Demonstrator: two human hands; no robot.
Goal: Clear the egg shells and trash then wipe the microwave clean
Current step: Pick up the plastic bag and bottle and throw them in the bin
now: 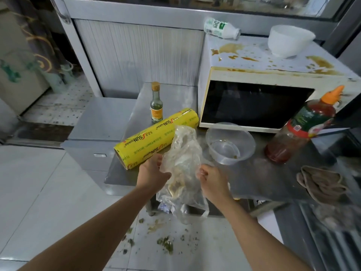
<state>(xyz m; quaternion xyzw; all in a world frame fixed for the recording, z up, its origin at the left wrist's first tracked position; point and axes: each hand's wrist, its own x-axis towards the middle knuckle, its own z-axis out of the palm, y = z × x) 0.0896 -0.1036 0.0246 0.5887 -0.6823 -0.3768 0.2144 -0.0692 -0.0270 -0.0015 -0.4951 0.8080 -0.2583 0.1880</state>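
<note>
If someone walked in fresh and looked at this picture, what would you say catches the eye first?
Probably the clear plastic bag held up at the counter's front edge, the left hand and right hand each with a grip on it. Next, the bright yellow roll of cling wrap lying just behind the bag. Then the white microwave at the back right, its top splattered with brown stains.

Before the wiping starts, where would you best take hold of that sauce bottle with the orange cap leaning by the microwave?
Grip the sauce bottle round its waist, near the red label band, coming from the front left. It leans with its orange cap toward the microwave, so that side is blocked. The cap is narrow and looks smeared, probably slippery. The clear bowl stands close on its left, so come in above its rim.
</note>
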